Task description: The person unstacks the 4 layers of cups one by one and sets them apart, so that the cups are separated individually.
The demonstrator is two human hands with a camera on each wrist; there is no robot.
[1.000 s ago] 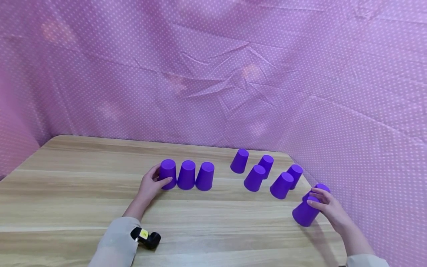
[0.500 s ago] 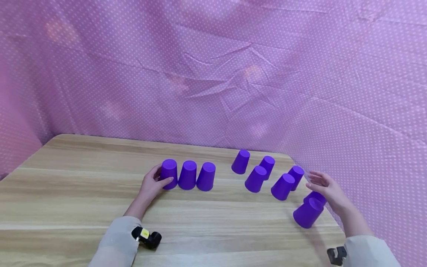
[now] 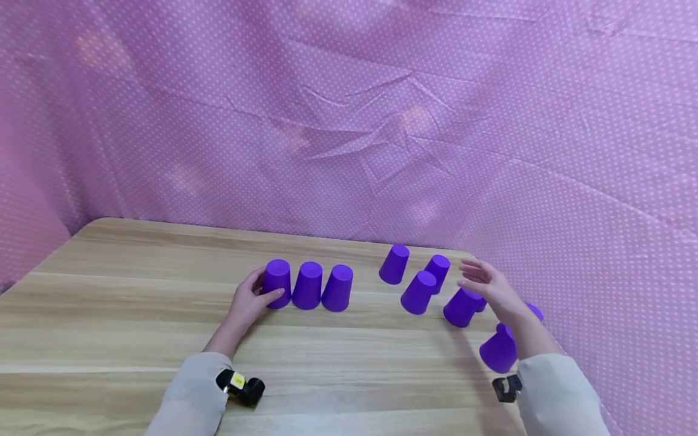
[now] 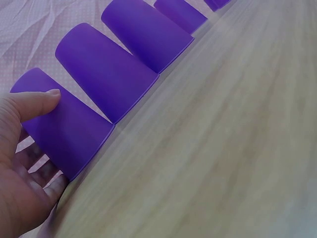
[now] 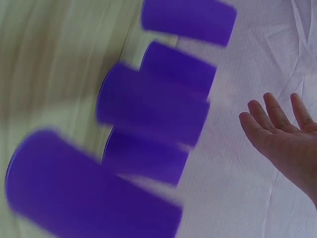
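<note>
My left hand (image 3: pixel 246 301) holds the leftmost purple cup (image 3: pixel 277 283), which stands upside down at the left end of a row of three. The thumb lies across its front and the fingers reach behind it, as the left wrist view also shows. Beside it stand the middle cup (image 3: pixel 308 286) and the right cup (image 3: pixel 337 288). On the right, my right hand (image 3: pixel 493 290) hovers above the other upturned cups with nothing in it. Just below its fingers is a purple cup (image 3: pixel 462 307), and another behind that is mostly hidden. In the right wrist view the fingers (image 5: pixel 276 111) are extended.
Further cups stand on the right: a back one (image 3: pixel 394 265), one behind (image 3: pixel 438 266) a nearer one (image 3: pixel 418 293), and a front one (image 3: pixel 497 350) partly covering another. The wooden table (image 3: pixel 327 375) ends at a pink dotted cloth (image 3: pixel 327 121).
My right hand has let go of a cup at the far right, lifted, and moved left over the scattered cups. The left hand stays on its cup.
</note>
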